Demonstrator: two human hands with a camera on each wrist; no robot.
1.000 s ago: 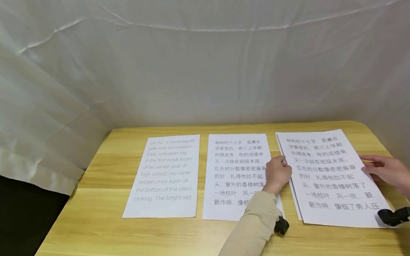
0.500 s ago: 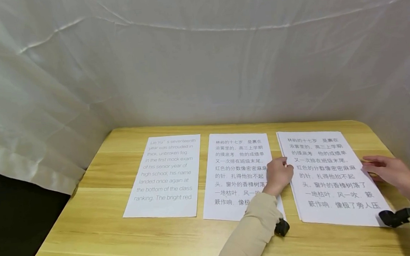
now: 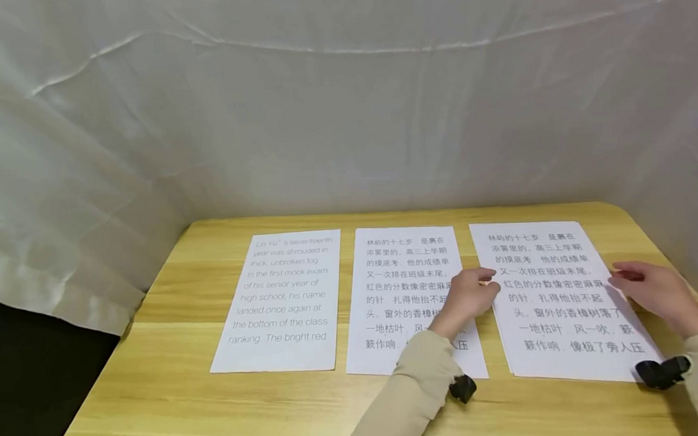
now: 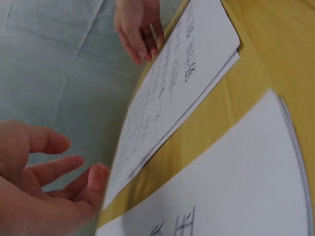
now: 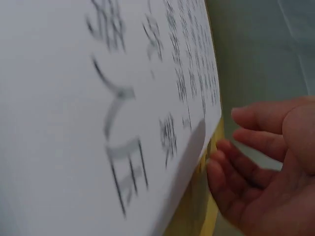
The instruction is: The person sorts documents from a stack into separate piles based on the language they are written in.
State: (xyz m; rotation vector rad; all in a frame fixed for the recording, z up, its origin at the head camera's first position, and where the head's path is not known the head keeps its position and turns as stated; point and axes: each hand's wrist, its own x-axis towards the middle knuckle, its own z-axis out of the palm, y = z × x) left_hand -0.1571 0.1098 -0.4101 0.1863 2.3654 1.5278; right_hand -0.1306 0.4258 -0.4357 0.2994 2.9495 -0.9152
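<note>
Three white paper piles lie side by side. The right pile of printed sheets has Chinese text on top, and its sheets nearly line up. Above its left edge my left hand hovers over the gap beside the middle pile, fingers loosely bent and holding nothing. In the left wrist view, a gap separates the left hand from the right pile. My right hand is beside the right edge of that pile. Its fingers are loosely bent with nothing between them; any contact with the paper edge is unclear.
The middle pile of Chinese-text sheets lies partly under the left forearm. Farther left is a sheet with English text. All rest on a wooden table, with a pale cloth curtain behind it.
The right pile's sheets have come closer into line; the offset strip along its left edge has shrunk. Both hands have shifted slightly, and the left hand's fingers have loosened from the pile's edge.
</note>
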